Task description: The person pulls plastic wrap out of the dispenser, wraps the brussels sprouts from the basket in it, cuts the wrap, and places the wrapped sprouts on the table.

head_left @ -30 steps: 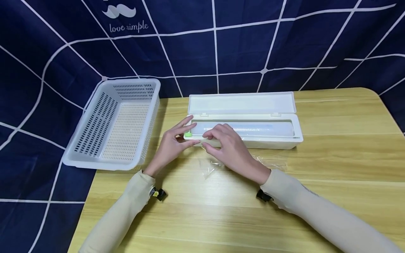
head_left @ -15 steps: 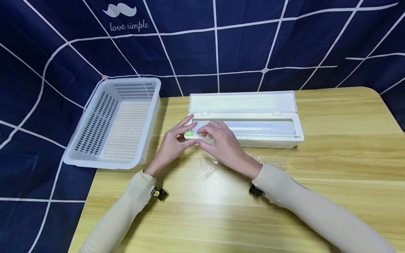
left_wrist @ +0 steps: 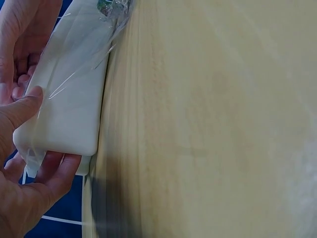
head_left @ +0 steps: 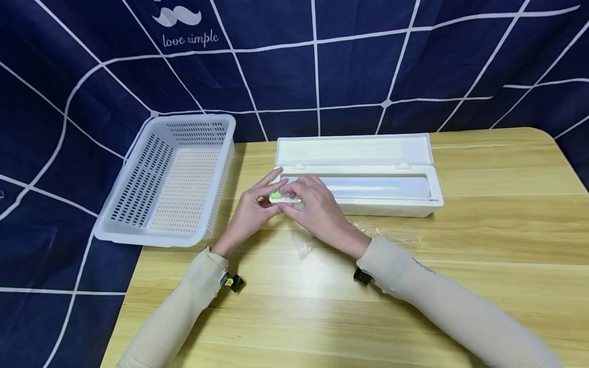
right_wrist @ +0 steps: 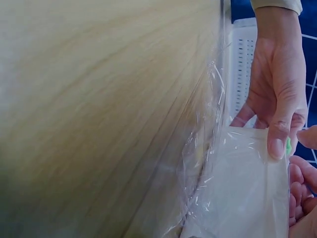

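A long white cling film dispenser box lies on the table with its lid raised and a roll of film inside. At its left end my left hand grips the corner, thumb on the front and fingers round the end. A small green slider sits there on the front rim. My right hand is close beside it, fingers curled and fingertips by the slider; whether they pinch anything is hidden. Clear film hangs crumpled over the box front onto the table.
To the left stands a white perforated plastic basket. A dark blue cloth with white lines hangs behind and to the left of the wooden table. The box's raised lid leans back close to that cloth.
My right hand has slid left along the box's front edge, up to the green slider and my left hand. The left hand keeps its place on the box end.
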